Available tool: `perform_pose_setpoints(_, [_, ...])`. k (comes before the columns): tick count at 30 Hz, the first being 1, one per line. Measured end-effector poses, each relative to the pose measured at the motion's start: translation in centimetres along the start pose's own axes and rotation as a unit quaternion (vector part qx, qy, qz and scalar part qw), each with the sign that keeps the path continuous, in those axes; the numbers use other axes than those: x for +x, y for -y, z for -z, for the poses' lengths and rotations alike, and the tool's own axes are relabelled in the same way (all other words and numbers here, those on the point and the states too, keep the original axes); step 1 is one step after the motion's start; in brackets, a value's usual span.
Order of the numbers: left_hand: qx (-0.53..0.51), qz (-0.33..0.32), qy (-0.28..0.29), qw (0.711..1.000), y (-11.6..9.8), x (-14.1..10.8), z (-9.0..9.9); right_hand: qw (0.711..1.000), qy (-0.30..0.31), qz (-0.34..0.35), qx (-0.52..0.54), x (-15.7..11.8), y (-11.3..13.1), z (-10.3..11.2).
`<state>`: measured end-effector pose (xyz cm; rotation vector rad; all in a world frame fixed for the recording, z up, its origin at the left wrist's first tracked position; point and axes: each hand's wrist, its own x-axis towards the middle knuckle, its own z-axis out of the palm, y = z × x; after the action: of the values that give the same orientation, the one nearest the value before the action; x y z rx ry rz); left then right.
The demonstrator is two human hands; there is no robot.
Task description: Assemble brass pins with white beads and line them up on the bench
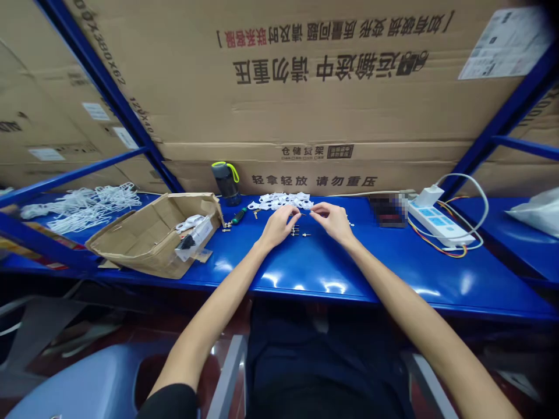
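Observation:
Over the blue tabletop point(323, 262), my left hand point(280, 224) has its thumb and fingers pinched around something small, too tiny to make out. Facing it, my right hand point(332, 221) is pinched too, with a tiny piece near its fingertips that I cannot identify. A narrow gap separates the two hands. Several small metal parts point(306, 235) lie on the table between and just below them. Behind the hands sits a heap of white plastic pieces point(279, 201).
To the left stand an open cardboard box point(148, 253), a green screwdriver point(239, 216), a dark bottle point(227, 185) and a pile of white cords point(94, 203). A white power strip point(443, 224) with cables and a blurred dark object point(388, 210) lie on the right.

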<state>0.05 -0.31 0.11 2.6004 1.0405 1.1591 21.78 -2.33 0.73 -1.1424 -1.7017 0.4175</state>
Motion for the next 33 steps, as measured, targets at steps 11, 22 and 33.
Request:
perform_pose_setpoints(11, [-0.004,-0.001,0.001,1.000,-0.07,0.02,0.04,1.000,-0.006,-0.002,-0.001,-0.09,0.32,-0.04])
perform_pose_setpoints(22, [-0.044,-0.007,-0.018,0.999,-0.76,-0.01,-0.02,0.970,0.014,-0.086,0.225,0.21,0.03,-0.09])
perform_pose_setpoints(33, [-0.047,-0.016,-0.031,0.998,-0.71,-0.01,-0.16,0.946,0.049,-0.118,0.297,-0.05,0.08,-0.86])
